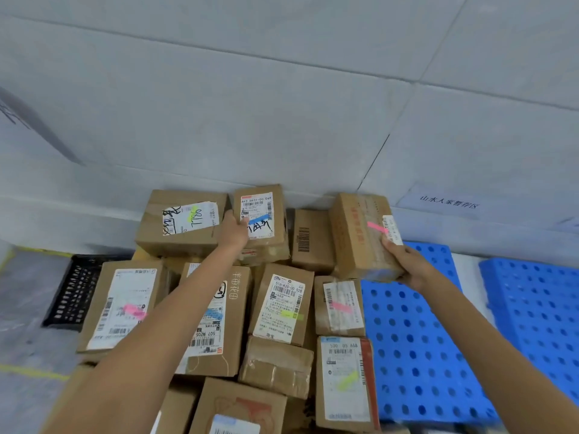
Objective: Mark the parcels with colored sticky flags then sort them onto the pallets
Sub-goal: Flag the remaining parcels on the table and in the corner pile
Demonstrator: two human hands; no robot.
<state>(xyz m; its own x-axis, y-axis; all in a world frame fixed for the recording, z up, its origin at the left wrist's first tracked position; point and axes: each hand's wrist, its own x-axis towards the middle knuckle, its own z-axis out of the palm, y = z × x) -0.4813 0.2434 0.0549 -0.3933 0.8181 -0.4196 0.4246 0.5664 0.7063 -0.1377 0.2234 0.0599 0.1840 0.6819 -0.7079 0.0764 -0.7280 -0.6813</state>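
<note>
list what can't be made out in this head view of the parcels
Head view:
- middle parcel: label and blue flag partly covered by the left forearm.
- bottom parcel: cut off by the lower edge.
- right hand: fingers hidden beneath the pink-flag parcel.
- small label print: too blurred to read.

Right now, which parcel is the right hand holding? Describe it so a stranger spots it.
Find the blue perforated pallet nearest the pile. At its far left corner the right hand grips a cardboard parcel, tilted. It alone pairs a pink flag with red printed lettering.
</note>
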